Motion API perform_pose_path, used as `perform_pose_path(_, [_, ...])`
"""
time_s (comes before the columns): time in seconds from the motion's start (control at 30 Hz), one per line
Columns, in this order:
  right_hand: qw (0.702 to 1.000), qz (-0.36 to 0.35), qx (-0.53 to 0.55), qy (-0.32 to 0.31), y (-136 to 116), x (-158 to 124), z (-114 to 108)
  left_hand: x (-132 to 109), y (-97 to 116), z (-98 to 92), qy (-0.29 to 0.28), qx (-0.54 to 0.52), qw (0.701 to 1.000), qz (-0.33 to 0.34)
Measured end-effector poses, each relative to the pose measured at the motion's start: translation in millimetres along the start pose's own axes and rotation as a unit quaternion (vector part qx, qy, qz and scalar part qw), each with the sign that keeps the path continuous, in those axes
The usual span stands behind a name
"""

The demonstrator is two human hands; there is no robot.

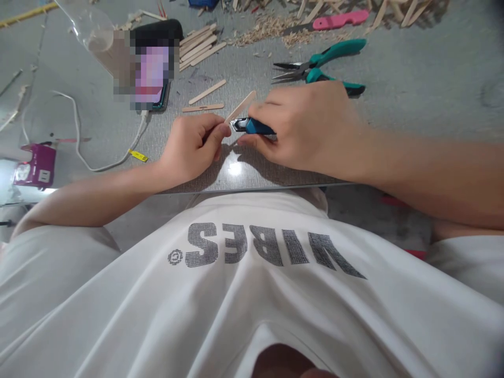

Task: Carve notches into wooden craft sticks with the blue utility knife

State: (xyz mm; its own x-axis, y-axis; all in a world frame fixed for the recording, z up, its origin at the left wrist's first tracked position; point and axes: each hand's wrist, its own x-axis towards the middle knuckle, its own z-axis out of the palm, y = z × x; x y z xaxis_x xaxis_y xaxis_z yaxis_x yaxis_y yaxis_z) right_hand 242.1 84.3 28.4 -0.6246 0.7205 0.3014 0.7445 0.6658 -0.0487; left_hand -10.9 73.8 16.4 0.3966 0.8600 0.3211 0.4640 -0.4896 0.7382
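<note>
Two hands work close together near the table's [413, 100] near edge; we see the left hand [195, 144] pinching the near end of a thin wooden stick [241, 106] between thumb and fingers, the stick slanting up toward the far right; the right hand [303, 123] is closed around a blue knife [254, 126], whose metal end points left and sits right by the left fingertips; whether the blade touches the wood we cannot tell. Just far of the left hand we find two more sticks lying flat, a plain one [207, 92] set at a slant and, nearer, a marked one [214, 107] with a dark spot at its middle; farther off lies a bundle of sticks [199, 50]; to its right are wood shavings [268, 29], and a pink-handled blade [342, 20] beside them. Far of the right hand we see green-handled pliers [336, 51], their tips parted and pointing left; on the left we have a phone [151, 73] with a white cable [81, 152] plugged in, and a purple box [45, 165].
</note>
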Motion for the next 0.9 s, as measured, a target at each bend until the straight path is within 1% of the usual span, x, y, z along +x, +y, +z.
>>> perform_pose_path(0.13, [0.999, -0.027, -0.036, 0.017, 7.1, 2.0, 5.5, 4.1, -3.7, -2.5, -0.045, -0.072, 0.996, -0.006])
perform_pose_path(0.27, [0.995, -0.061, -0.053, 0.059, 14.1, 5.3, 6.4, 6.7, -2.0, -4.8, -0.048, -0.127, 0.99, -0.028])
perform_pose_path(0.33, [0.993, -0.074, -0.069, 0.065, 13.4, 6.2, 3.2, 6.7, -1.3, -5.1, -0.048, -0.137, 0.989, -0.027])
perform_pose_path(0.4, [0.993, -0.066, -0.084, 0.044, 9.6, 6.4, -2.5, 6.0, -1.6, -5.0, -0.044, -0.139, 0.989, -0.013])
perform_pose_path(0.53, [0.992, -0.041, -0.117, -0.027, 0.3, 7.3, -16.4, 4.5, -3.6, -4.3, -0.028, -0.148, 0.988, 0.01])
perform_pose_path(0.7, [0.98, -0.04, -0.172, -0.094, -3.9, 12.9, -28.1, 4.4, -5.7, -4.3, -0.032, -0.149, 0.988, -0.008])
perform_pose_path(0.8, [0.974, -0.044, -0.192, -0.116, -4.5, 17.1, -31.7, 4.6, -5.5, -4.2, -0.036, -0.158, 0.987, -0.015])
perform_pose_path(0.9, [0.974, -0.046, -0.191, -0.112, -4.0, 19.4, -34.1, 4.3, -3.2, -3.9, -0.038, -0.172, 0.984, -0.023])
